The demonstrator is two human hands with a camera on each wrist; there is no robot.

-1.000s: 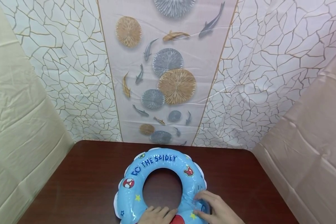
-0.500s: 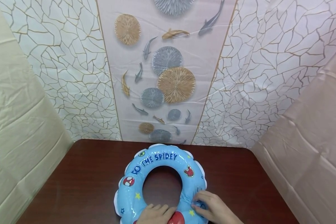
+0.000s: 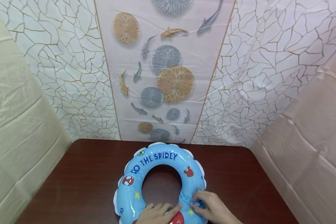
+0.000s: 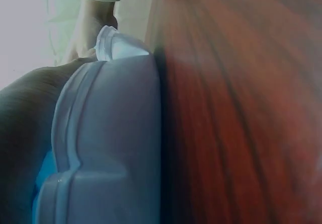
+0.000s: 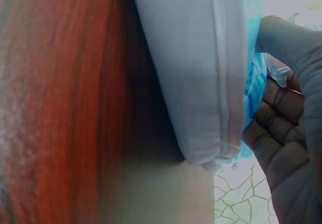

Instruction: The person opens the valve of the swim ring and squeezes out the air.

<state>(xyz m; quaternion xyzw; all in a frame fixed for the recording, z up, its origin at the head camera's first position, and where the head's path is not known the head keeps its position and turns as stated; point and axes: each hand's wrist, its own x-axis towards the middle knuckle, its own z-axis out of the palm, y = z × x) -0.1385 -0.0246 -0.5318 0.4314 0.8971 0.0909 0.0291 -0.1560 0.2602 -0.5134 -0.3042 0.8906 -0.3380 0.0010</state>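
Note:
A light blue inflatable swim ring (image 3: 137, 183) with a scalloped white edge lies on the dark red-brown table (image 3: 81, 174), its bottom part cut off by the head view. My left hand (image 3: 156, 214) rests on the ring's near part, fingers at the inner edge and thumb stretched rightward over a red print. On the ring's right side, where the vinyl is creased, my right hand (image 3: 212, 207) pinches with thumb and fingers. A clear plastic valve (image 5: 279, 74) shows among those fingers in the right wrist view; its tip is hidden.
Behind the table hangs a patterned cloth backdrop (image 3: 168, 77) with fish and round lily pads. Beige cloth walls (image 3: 25, 124) flank both sides. The ring's white underside (image 4: 115, 138) sits right against the wood in the left wrist view.
My right thumb and fingers have drawn together on the ring's right side. My left thumb has stretched right, toward the right hand. The scene has shifted slightly upward in the head view.

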